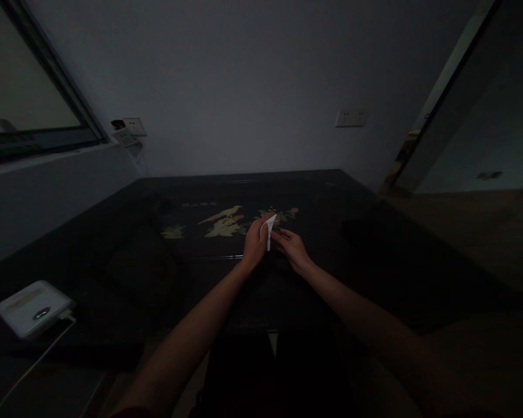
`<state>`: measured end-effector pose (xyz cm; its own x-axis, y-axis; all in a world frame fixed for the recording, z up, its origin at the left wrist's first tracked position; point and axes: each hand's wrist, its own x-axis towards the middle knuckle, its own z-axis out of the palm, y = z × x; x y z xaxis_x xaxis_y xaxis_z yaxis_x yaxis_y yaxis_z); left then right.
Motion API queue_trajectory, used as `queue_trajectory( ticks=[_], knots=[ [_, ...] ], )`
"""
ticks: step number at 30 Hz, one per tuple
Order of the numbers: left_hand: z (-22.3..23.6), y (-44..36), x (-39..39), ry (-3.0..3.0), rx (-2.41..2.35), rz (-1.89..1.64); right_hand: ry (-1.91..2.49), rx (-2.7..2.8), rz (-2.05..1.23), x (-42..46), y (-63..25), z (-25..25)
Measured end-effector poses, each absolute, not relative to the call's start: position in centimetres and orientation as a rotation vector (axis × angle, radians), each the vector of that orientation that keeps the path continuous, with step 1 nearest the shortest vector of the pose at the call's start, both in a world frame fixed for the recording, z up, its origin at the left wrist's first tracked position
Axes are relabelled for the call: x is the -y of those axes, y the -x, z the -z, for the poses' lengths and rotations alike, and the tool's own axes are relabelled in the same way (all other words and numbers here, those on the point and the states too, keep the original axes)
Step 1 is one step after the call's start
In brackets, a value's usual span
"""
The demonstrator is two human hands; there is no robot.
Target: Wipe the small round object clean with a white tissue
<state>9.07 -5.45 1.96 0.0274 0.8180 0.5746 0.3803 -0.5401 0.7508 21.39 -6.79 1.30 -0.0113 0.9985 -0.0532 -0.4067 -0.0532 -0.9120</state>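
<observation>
A small piece of folded white paper is held up over the dark table, its upper end coming to a point. My left hand is closed around its left side, thumb toward me. From the right, my right hand has its thumb and fingertips at the paper's lower right edge, closed on it. Dim light hides the finer folds and part of the fingertips.
The dark glossy table carries a bird-and-flower picture. A white box-shaped device with a white cable lies at the left. Wall sockets and a power strip are behind.
</observation>
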Motion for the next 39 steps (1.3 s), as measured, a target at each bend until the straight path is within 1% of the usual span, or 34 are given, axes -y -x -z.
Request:
queue_trajectory(
  ticks=[4, 9, 14, 18, 25, 29, 34, 39],
  knots=[
    [-1.7, -9.1, 5.1, -1.732, -1.204, -1.546, 0.913, 0.854, -1.434, 6.9, -21.4, -1.5],
    [-1.5, -9.2, 4.4, -1.23, -1.044, -1.571, 0.893, 0.837, -1.439, 7.0, -21.5, -1.7],
    [-1.2, -9.8, 3.9, -0.78, -0.942, -1.521, 0.876, 0.832, -1.405, 7.0, -21.6, -1.6],
    [-1.1, -10.3, 4.0, -0.527, -0.825, -1.457, 0.825, 0.9, -1.403, 7.0, -21.6, -1.7],
    [-1.0, -10.4, 4.0, -0.488, -0.563, -1.355, 0.747, 0.951, -1.429, 7.2, -21.4, -1.6],
    [-1.2, -10.2, 4.2, -0.469, -0.585, -1.345, 0.832, 1.008, -1.421, 7.1, -21.4, -1.3],
    [-1.4, -9.9, 4.4, -0.444, -0.633, -1.322, 0.912, 1.133, -1.287, 6.9, -21.6, -1.1],
    [-1.6, -10.0, 4.4, -0.414, -0.642, -1.31, 1.02, 1.222, -1.05, 6.3, -21.8, -1.0]
  ],
)
